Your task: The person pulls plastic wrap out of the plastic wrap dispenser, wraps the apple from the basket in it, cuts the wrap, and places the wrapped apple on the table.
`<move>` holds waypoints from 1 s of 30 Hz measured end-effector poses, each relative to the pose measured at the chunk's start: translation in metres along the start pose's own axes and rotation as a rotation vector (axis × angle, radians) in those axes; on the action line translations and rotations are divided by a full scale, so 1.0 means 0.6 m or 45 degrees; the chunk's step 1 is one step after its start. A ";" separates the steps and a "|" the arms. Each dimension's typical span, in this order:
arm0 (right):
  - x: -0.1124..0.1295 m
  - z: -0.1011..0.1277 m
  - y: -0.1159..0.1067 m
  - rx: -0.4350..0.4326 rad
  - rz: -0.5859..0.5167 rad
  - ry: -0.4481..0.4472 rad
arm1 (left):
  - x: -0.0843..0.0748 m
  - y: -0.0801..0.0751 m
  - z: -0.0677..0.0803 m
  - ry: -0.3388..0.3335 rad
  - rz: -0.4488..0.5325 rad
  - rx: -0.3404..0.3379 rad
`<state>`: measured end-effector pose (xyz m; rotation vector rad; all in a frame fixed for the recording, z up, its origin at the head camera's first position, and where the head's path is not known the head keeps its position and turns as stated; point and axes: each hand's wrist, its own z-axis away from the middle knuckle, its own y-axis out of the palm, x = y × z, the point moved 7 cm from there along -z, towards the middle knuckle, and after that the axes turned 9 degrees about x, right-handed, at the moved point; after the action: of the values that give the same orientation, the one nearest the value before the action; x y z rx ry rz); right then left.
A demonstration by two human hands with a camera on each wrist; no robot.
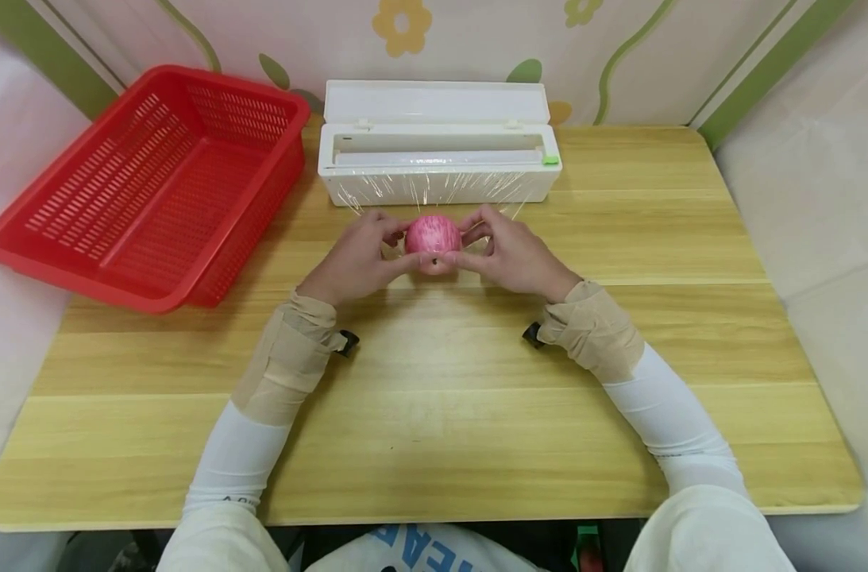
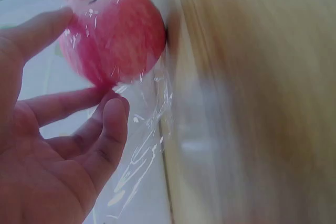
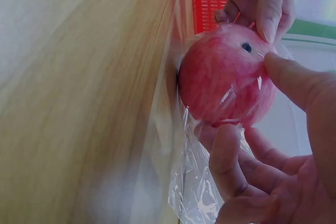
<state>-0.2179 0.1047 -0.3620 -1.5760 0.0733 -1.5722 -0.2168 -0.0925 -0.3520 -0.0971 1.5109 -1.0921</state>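
A pink-red apple [image 1: 432, 235] sits on the wooden table [image 1: 434, 413] on a sheet of cling film [image 1: 434, 191] that runs out of a white dispenser box [image 1: 437, 155]. My left hand [image 1: 365, 254] holds the apple from the left and my right hand [image 1: 508, 250] from the right, fingers curled round it. In the left wrist view the apple [image 2: 113, 35] has film [image 2: 142, 145] clinging over it, with thumb and fingers touching it. The right wrist view shows the apple [image 3: 226, 77] with its stem end up, film [image 3: 202, 192] crumpled below it.
An empty red plastic basket [image 1: 155, 183] stands at the table's back left, partly over the edge. The dispenser's lid stands open against a flowered wall. Bare table lies in front of my arms and to the right.
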 end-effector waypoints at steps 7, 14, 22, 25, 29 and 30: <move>-0.003 -0.002 0.001 -0.032 -0.021 0.037 | 0.006 -0.003 -0.003 -0.035 0.121 -0.070; -0.004 -0.003 0.000 -0.021 0.044 0.048 | 0.004 -0.004 -0.001 -0.024 0.074 -0.085; -0.002 -0.004 0.000 -0.010 0.145 -0.014 | 0.003 0.000 0.000 -0.025 -0.043 -0.003; -0.003 -0.005 0.001 -0.008 0.155 -0.025 | 0.007 0.002 -0.001 -0.047 -0.067 0.016; -0.002 -0.005 -0.001 -0.016 0.177 -0.023 | 0.008 0.002 0.000 -0.052 -0.120 0.007; -0.001 -0.005 -0.001 -0.020 0.185 -0.021 | 0.007 0.002 0.000 -0.048 -0.135 0.003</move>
<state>-0.2208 0.1040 -0.3629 -1.5599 0.1870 -1.4484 -0.2174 -0.0946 -0.3561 -0.1973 1.4844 -1.1701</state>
